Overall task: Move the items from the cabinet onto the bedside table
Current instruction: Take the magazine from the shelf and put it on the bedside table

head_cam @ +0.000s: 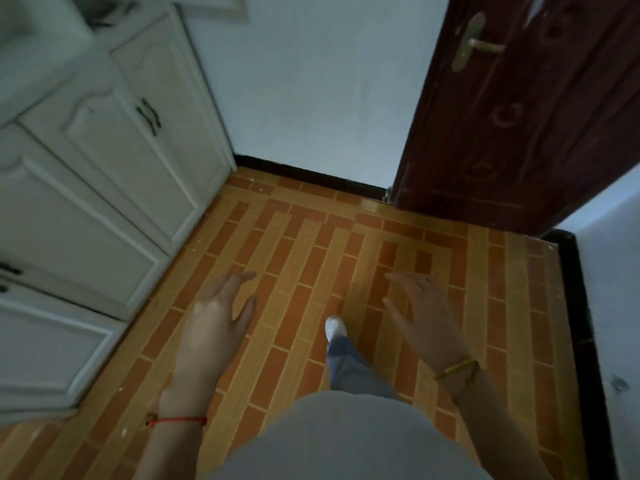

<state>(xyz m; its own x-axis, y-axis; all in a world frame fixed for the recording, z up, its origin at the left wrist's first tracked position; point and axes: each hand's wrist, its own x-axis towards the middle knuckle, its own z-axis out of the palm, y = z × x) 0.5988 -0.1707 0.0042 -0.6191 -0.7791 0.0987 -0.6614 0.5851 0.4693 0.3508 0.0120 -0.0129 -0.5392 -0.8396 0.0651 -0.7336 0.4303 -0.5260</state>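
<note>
A white cabinet [104, 174] with closed panelled doors and dark handles [149, 116] runs along the left side. My left hand [214, 317] hovers over the tiled floor with fingers spread and holds nothing. My right hand [420, 310] hovers at the same height to the right, fingers relaxed and empty. Blurred objects lie on the cabinet top [110, 12] at the upper left; I cannot tell what they are. No bedside table is in view.
A dark red wooden door [512, 126] with a brass handle [479, 43] stands open at the upper right. A pale wall [311, 91] with black skirting faces me. Orange and tan floor tiles [311, 244] lie below, with my foot in a white shoe [335, 328].
</note>
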